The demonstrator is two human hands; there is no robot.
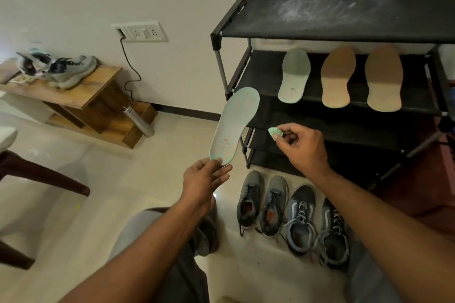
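— Where was the insole (pixel 236 123) held?
— Its heel was pinched by the fingers of the left hand (pixel 204 179), beside the shoe rack (pixel 344 19); a green scrap (pixel 274 132) was pinched by the right hand (pixel 300 145)

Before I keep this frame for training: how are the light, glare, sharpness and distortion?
Head view: dim, warm indoor light; the wide lens bows the shoe rack; a small glare spot on the floor by the left hand; the insole it holds and the green scrap the right hand pinches are fairly sharp; the shoes on the bench look soft.
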